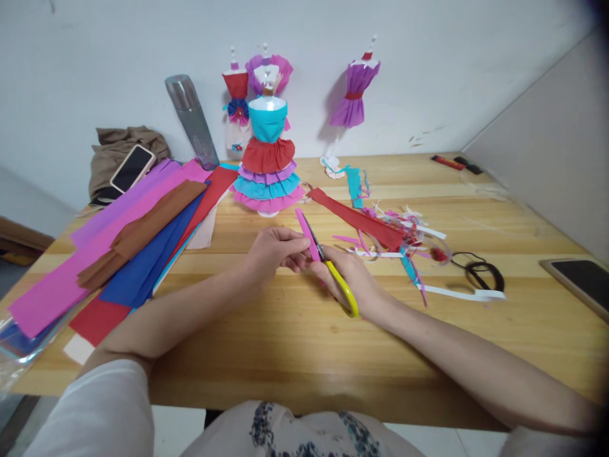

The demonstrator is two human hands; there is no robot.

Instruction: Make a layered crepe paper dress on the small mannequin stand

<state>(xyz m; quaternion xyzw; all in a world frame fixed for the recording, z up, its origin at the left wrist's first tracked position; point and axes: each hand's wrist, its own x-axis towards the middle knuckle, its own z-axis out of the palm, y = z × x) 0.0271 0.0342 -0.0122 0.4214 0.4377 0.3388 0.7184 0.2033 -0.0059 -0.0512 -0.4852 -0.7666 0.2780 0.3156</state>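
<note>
My left hand (pixel 280 251) pinches a narrow strip of pink crepe paper (pixel 305 226) that stands upright above the table. In my right hand (pixel 354 276) is a pair of scissors (pixel 341 284) with yellow handles, its blades lying along the strip's right edge. Just beyond my hands stands a small dress form (pixel 269 120) in a turquoise top and a tiered skirt of red, purple, turquoise and pink. To the right lies a folded red paper strip (pixel 359 219), with paper scraps (pixel 409 228) at its far end.
Layered coloured paper sheets (pixel 143 235) cover the left side, near a phone (pixel 133 168), brown cloth (pixel 126 143) and a grey flask (pixel 193 120). More dressed forms, one in purple (pixel 354 95), stand by the wall. Black bands (pixel 485 276) and another phone (pixel 580 285) lie right.
</note>
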